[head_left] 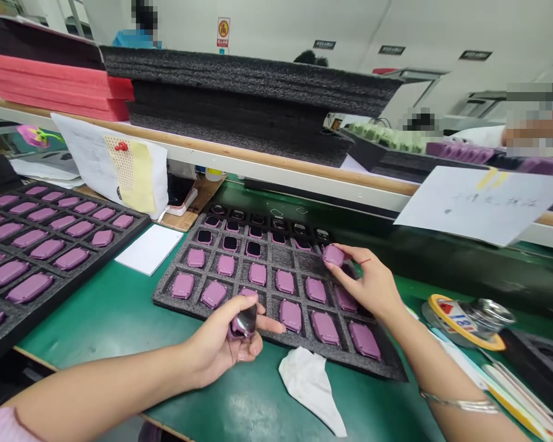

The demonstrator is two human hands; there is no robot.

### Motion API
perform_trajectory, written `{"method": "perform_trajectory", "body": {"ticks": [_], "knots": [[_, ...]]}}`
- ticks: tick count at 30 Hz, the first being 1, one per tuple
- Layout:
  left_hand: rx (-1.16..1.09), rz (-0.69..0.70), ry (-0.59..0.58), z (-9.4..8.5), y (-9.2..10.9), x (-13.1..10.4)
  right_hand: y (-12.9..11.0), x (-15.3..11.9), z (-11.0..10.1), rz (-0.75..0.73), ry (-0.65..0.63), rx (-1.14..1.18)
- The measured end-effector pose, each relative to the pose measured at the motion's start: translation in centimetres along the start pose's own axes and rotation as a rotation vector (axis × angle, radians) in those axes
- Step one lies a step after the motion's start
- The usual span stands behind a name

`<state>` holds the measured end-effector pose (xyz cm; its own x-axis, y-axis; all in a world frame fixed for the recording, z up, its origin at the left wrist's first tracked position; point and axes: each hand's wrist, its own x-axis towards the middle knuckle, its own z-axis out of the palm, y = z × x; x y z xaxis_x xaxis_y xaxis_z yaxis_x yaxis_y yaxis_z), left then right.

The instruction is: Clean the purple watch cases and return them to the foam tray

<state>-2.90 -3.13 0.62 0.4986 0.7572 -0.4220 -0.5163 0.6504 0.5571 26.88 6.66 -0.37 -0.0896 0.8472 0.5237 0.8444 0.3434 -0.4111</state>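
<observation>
Purple and Black, Row by Row

At a green tabletop (239, 411), we see the left hand (221, 348) clamped around a dark-faced case (246, 321), thumb over one end and fingers curled beneath, at the near edge of a foam tray (388, 364). The hold probably steadies the case while leaving much of its glossy face uncovered. The grip of the right hand (368, 281) is pinched on a purple case (334, 254) at the tray's right side; whether that case touches the foam, we cannot tell. We take the compartments to be there to keep neighbours from scratching, and the white cloth (308, 382) to lie just in front for easy reach. The purple case looks smooth and round-cornered; the dark-faced one gleams beside its purple shell. In the tray, nearer rows show purple upward, while black, glossy faces show farther back.
</observation>
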Motion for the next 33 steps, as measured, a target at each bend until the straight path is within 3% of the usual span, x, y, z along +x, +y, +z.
{"method": "perform_trajectory", "body": {"ticks": [3,6,10,11,14,17,25,27,31,33], "knots": [[0.042,0.013,-0.087,0.0,0.0,-0.2,2.8,0.1,-1.0,0.065,-0.077,0.021],[0.074,0.020,-0.142,0.0,-0.1,-0.4,2.1,-0.3,-1.9,0.133,-0.049,0.045],[-0.009,0.015,-0.194,0.1,-0.3,-0.2,-4.7,-1.5,-2.6,0.099,-0.044,0.154],[-0.041,0.011,-0.209,0.2,-0.3,0.0,-7.0,-2.0,-2.6,0.033,-0.078,0.215],[-0.113,-0.002,-0.225,0.1,-0.3,0.4,-12.9,-3.7,-2.5,-0.350,-0.226,0.375],[-0.129,-0.034,-0.210,0.0,-0.3,0.6,-15.6,-5.0,-1.8,-0.499,-0.220,0.370],[-0.131,-0.035,-0.268,0.1,-0.2,0.4,-16.0,-5.4,-0.6,-0.388,-0.161,0.458],[-0.137,-0.017,-0.283,0.1,-0.2,0.4,-16.1,-5.5,-0.6,-0.341,-0.085,0.475],[-0.117,-0.022,-0.290,0.1,-0.1,0.4,-15.6,-5.8,-1.1,-0.207,0.195,0.541],[-0.105,-0.031,-0.291,0.1,-0.1,0.4,-15.3,-6.0,-1.4,-0.196,0.205,0.586]]}}
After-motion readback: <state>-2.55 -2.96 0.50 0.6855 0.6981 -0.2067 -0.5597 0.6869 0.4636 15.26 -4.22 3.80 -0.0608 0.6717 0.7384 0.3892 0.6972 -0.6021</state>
